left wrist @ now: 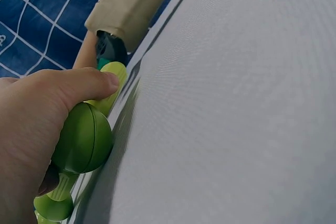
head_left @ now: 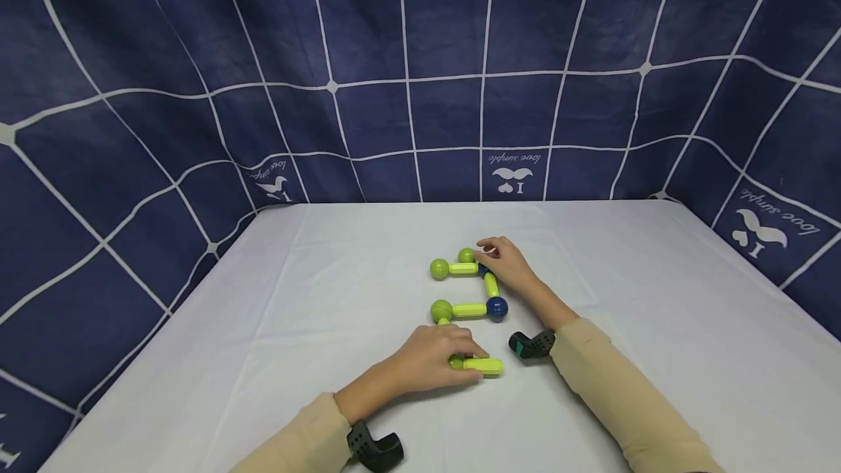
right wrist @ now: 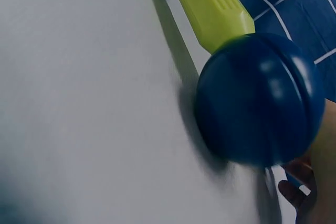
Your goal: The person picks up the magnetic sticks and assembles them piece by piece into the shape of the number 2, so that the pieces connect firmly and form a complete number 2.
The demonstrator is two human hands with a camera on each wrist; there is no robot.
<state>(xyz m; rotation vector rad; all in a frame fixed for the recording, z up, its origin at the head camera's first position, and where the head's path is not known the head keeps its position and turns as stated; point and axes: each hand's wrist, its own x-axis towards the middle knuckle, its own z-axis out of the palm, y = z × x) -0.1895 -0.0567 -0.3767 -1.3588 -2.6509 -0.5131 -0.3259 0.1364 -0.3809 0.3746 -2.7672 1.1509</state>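
Lime rods and balls form a bent chain on the white table. My left hand [head_left: 430, 360] pinches the lime rod [head_left: 482, 366] at the chain's near end, its thumb lying along the rod in the left wrist view. A green ball [left wrist: 83, 139] sits beside that thumb, partly under the hand. At the far end, my right hand [head_left: 509, 265] has its fingers bent over a partly covered blue ball, beside a green ball [head_left: 466, 255]. Whether these fingers hold a piece is hidden. Another blue ball [head_left: 497, 309] fills much of the right wrist view.
Other chain pieces are a green ball [head_left: 439, 268] at the far left, a lime rod [head_left: 469, 310] and a green ball [head_left: 442, 311] in the middle. A dark blue gridded cloth [head_left: 447, 115] hangs behind the white-covered table [head_left: 315, 283]. Each wrist wears a black device.
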